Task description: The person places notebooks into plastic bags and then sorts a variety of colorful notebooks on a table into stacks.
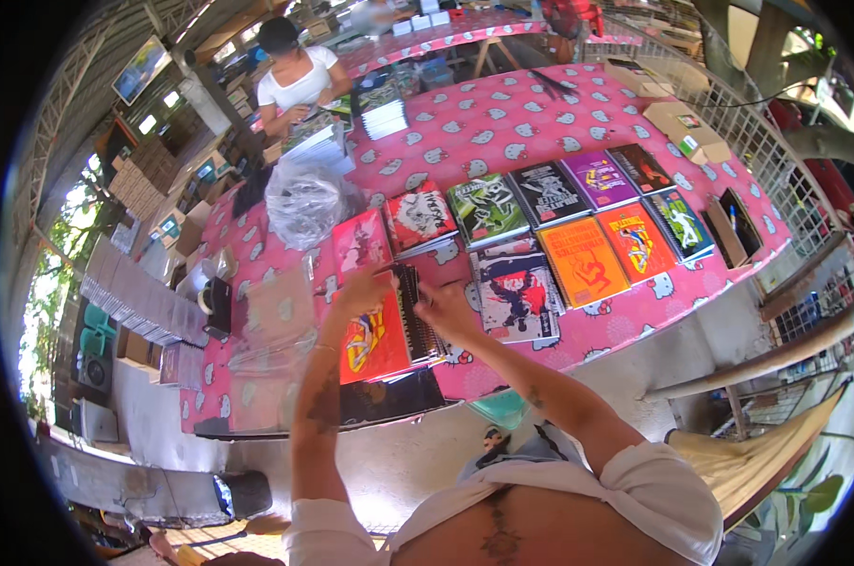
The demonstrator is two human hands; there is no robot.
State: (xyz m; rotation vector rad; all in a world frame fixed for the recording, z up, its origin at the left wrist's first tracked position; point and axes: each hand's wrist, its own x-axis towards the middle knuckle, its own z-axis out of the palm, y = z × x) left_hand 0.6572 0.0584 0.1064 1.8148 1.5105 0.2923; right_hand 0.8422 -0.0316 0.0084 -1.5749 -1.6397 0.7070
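An orange spiral notebook (373, 335) lies near the table's front edge, with dark coil-bound notebook edges (414, 311) along its right side. My left hand (364, 292) reaches over the top of the orange notebook, its fingers closed at the upper edge. At the right of the dark coils is my right hand (440, 307), thumb and fingers apart, close against the spines. Whether its fingertips press on them is hard to see. A pink notebook (361, 240) lies just beyond my left hand. To the right is a white notebook with a red and black figure (516, 294).
Rows of colourful notebooks (584, 260) cover the pink table (502, 113) on the right. Clear plastic sheets (274, 316) lie left, near a bundled plastic bag (306, 200) and a black tape dispenser (217, 308). Across the table, a person (298, 80) handles stacked notebooks.
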